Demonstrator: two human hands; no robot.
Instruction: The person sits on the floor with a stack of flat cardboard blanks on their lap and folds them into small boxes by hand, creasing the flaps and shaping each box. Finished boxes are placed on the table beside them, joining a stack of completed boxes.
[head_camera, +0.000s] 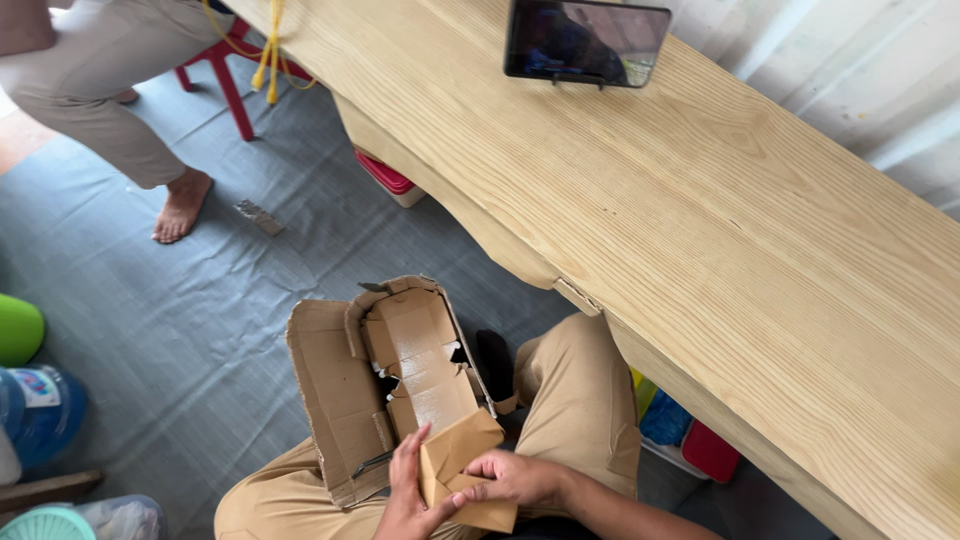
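A brown cardboard box (400, 370), opened and partly flattened, rests on my lap over tan trousers. Its inner flaps and folds face up. My left hand (408, 492) grips a folded flap at the box's near end from the left, thumb on top. My right hand (515, 478) pinches the same flap (462, 455) from the right side, fingers curled over its edge. Both hands sit close together at the bottom of the head view.
A long light wooden table (700, 200) runs along the right, with a tablet on a stand (585, 40) near its far end. Another person's leg and bare foot (180, 205) stand at upper left by a red stool (225, 85). Bottles and a green object lie at the left edge.
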